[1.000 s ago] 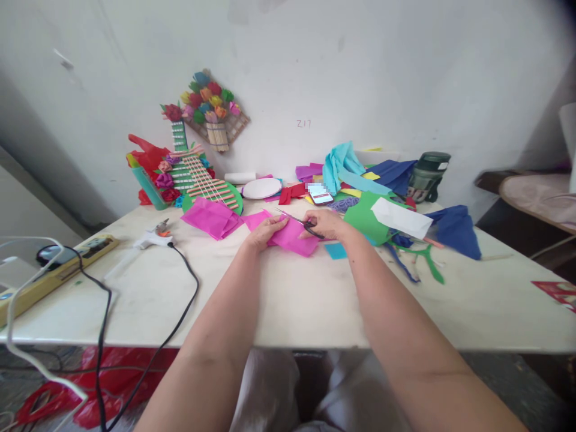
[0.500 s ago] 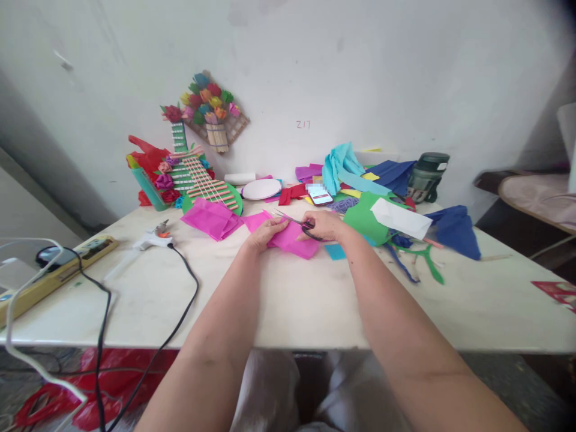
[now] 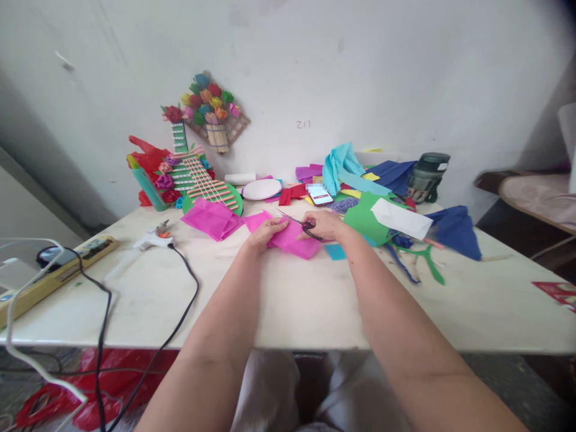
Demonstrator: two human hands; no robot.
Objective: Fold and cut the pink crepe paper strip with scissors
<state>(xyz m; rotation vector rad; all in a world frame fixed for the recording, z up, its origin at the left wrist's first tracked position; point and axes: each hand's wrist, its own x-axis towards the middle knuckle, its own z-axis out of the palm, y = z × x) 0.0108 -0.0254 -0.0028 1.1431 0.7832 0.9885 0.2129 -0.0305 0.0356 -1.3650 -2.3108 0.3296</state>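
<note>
My left hand [image 3: 267,233] is closed on a sheet of pink tissue paper [image 3: 299,245], thumb on top, near the middle of the table. In my right hand [image 3: 327,225] is a pair of scissors [image 3: 290,218] with dark handles, fingers wrapped through the loops. The blades point left across the paper, close to my left fingertips. I cannot tell whether the blades are parted on the paper. A second folded magenta tissue sheet [image 3: 212,219] lies to the left, and a small blue paper piece [image 3: 335,252] sits below my right wrist.
A glue gun [image 3: 155,237] with a black cord lies left, near a yellow power strip [image 3: 58,276]. Behind are a guitar-shaped craft [image 3: 202,180], a white oval disc [image 3: 261,189] and a phone [image 3: 319,195]. Green paper [image 3: 366,219] and a dark bottle [image 3: 427,178] are right.
Very little differs. Both hands, the pink paper and the scissors stay in nearly the same place, with only a slight shift of the scissor blades.
</note>
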